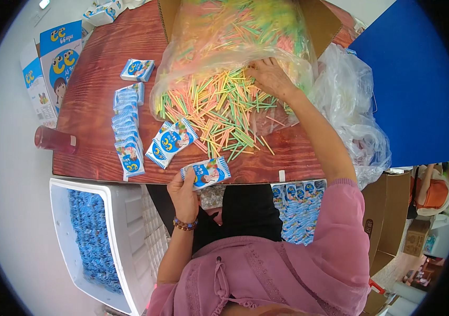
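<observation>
My left hand (184,197) pinches a small blue-and-white packet (206,173) at the table's near edge. Farther off, my right hand (270,79) is at the mouth of a clear plastic bag (182,58), its fingers curled down; what they grip, if anything, is hidden. Thin pink, yellow and green sticks (224,113) fill the bag and spill from its mouth onto the table. Left of the spill lie two overlapping packets (169,142). Beyond them runs a row of similar overlapping packets (127,124), with another small pile (137,69) behind.
The table (95,84) has a reddish wood grain. A translucent reddish bottle (56,140) lies at its left edge. A white foam box (124,221) of packets stands below left; more packets (301,210) are below right. Crumpled plastic (348,110) and a blue panel (411,84) are rightward.
</observation>
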{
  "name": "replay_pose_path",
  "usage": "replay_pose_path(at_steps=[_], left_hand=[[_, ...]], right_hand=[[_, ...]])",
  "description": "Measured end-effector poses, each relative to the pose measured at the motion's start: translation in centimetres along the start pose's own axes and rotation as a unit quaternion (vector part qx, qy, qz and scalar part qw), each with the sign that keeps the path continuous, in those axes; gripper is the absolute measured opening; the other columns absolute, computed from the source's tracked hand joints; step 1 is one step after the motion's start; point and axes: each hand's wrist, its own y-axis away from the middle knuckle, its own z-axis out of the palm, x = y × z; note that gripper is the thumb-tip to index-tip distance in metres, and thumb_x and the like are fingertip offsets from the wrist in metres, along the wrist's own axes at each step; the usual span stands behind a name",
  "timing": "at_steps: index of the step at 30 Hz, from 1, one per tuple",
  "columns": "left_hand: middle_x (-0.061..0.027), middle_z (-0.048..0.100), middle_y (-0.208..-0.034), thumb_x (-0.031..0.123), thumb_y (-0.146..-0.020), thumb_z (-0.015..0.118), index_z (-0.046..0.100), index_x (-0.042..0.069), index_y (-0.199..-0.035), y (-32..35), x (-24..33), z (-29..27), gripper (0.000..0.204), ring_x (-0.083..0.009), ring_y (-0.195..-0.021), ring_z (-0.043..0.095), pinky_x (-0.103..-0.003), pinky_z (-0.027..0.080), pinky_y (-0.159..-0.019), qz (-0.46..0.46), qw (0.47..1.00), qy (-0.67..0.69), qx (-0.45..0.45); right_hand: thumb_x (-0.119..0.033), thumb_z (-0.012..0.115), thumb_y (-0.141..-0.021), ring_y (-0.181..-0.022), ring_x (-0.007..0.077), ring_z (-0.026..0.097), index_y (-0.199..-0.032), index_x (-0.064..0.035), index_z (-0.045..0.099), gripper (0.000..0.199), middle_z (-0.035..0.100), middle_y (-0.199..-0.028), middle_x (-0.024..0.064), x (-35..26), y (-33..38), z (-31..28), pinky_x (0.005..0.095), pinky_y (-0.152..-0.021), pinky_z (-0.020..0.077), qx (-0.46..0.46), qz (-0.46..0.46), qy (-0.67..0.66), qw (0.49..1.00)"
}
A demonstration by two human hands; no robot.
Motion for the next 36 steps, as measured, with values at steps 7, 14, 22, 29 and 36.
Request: replay_pose_path(at_steps=[7, 14, 22, 29, 36], left_hand=[[-0.0044, 0.067, -0.086, 0.011, -0.094, 0.058, 0.065, -0.005, -0.096, -0.3, -0.3, -0.1, 0.018, -0.0064, -0.072, 0.060, -0.023, 0.049, -0.067, -0.006, 1.000, 0.025, 0.009], [-0.0070, 0.068, -0.095, 0.012, -0.094, 0.057, 0.065, -0.003, -0.099, -0.3, -0.7, -0.8, 0.019, -0.0107, -0.081, 0.064, -0.026, 0.051, -0.074, -0.004, 0.999, 0.027, -0.018], [-0.0078, 0.068, -0.097, 0.011, -0.094, 0.057, 0.065, -0.003, -0.100, -0.3, -0.5, -0.7, 0.018, -0.0112, -0.083, 0.064, -0.027, 0.051, -0.077, -0.004, 0.998, 0.052, -0.025], [-0.0088, 0.068, -0.097, 0.012, -0.094, 0.057, 0.064, -0.004, -0.101, -0.4, -0.4, -0.8, 0.019, -0.0126, -0.084, 0.065, -0.028, 0.051, -0.078, -0.007, 0.998, 0.062, -0.018], [-0.0092, 0.068, -0.098, 0.013, -0.094, 0.057, 0.064, -0.004, -0.101, -0.5, -0.8, -1.0, 0.019, -0.0136, -0.085, 0.065, -0.029, 0.052, -0.078, -0.009, 0.998, 0.060, -0.023]], right_hand=[[-0.006, 0.057, -0.078, -0.116, 0.0295, 0.047, -0.103, -0.0129, 0.060, 0.025, 0.052, -0.121, 0.0099, 0.6, 0.2, 0.1, 0.0416, -0.098, 0.0350, -0.036, -0.025, 0.020, 0.999], [-0.007, 0.057, -0.080, -0.119, 0.0296, 0.044, -0.107, -0.0094, 0.057, 0.027, 0.049, -0.125, 0.0106, 1.2, 0.7, 1.0, 0.0413, -0.100, 0.0336, -0.039, -0.024, 0.050, 0.998], [-0.004, 0.057, -0.080, -0.123, 0.0304, 0.039, -0.112, -0.0057, 0.053, 0.032, 0.048, -0.127, 0.0107, -1.2, 2.1, 0.4, 0.0438, -0.105, 0.0254, -0.011, 0.062, -0.076, 0.995], [-0.014, 0.056, -0.090, -0.113, 0.0266, 0.049, -0.116, -0.0026, 0.052, 0.028, 0.055, -0.112, 0.0119, -3.1, 3.0, -0.9, 0.0371, -0.098, 0.0328, 0.036, 0.181, -0.268, 0.945], [-0.018, 0.053, -0.096, -0.100, 0.0126, 0.056, -0.117, 0.0011, 0.050, 0.029, 0.062, -0.093, 0.0031, -3.5, 3.2, -0.5, 0.0267, -0.087, 0.0433, 0.117, 0.303, -0.606, 0.726]])
